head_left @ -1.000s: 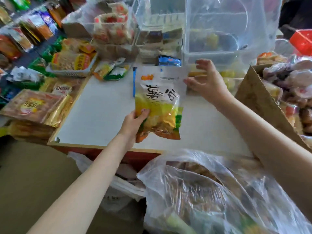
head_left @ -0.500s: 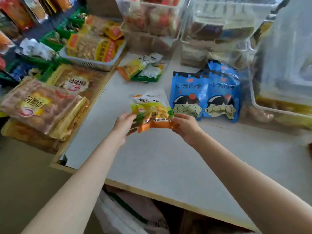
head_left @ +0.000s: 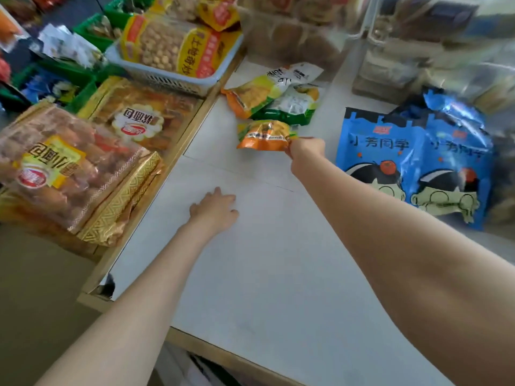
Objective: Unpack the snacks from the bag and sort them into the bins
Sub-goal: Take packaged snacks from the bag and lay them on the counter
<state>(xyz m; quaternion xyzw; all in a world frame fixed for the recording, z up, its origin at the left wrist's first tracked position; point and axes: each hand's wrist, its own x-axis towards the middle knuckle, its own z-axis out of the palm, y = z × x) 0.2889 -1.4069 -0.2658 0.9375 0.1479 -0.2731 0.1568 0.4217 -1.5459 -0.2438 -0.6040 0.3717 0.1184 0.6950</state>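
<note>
At the far middle of the white surface, your right hand pinches the near right corner of the orange-and-yellow snack packet, just short of the two matching packets lying beyond it. Lay it flat touching that pair so like stays with like, and let go only once it rests. Keep it left of the blue bags. Your left hand rests flat with fingers spread, holding nothing; leave it steadying you
</note>
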